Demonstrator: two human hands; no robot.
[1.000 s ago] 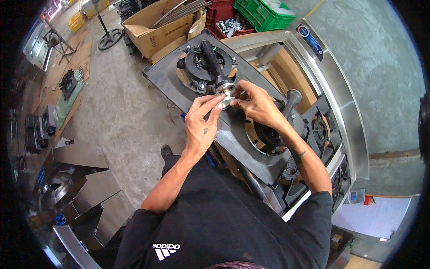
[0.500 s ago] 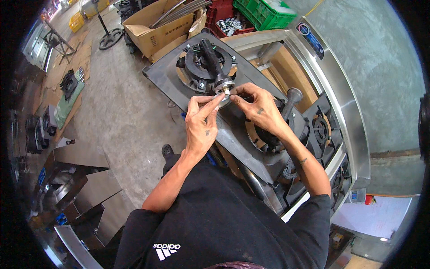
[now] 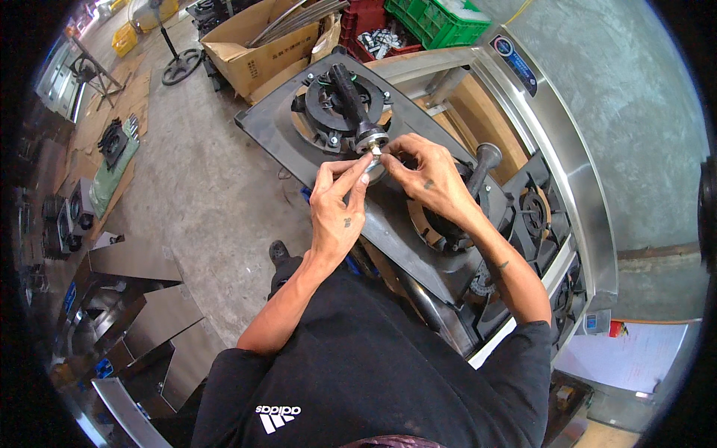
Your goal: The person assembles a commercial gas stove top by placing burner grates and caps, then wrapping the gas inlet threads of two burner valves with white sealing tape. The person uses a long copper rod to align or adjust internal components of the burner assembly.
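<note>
A black burner tube [image 3: 348, 95] lies across a round burner [image 3: 317, 112] on a dark stove top [image 3: 261, 123]. Its near end has a metal collar, from which a small brass and silver fitting [image 3: 376, 151] sticks out toward me. From the left, my left hand [image 3: 337, 209] pinches this fitting between its fingertips. My right hand [image 3: 435, 176] closes its thumb and forefinger on the fitting's other side, its remaining fingers curled. The fingertips partly cover the fitting. Beside my right wrist, a second burner tube [image 3: 485, 166] rests over another burner [image 3: 427, 224].
Beyond the stove stand a cardboard box [image 3: 258, 63] holding metal strips, a red crate [image 3: 358, 22] and a green crate [image 3: 441, 24]. A steel frame [image 3: 571, 142] runs along the right, with more burners [image 3: 535, 213]. Sheet-metal parts [image 3: 168, 313] lie at lower left.
Both hands stay at the fitting, with only slight finger movement. The whole view has shifted a little, and the tube keeps its place on the burner.
</note>
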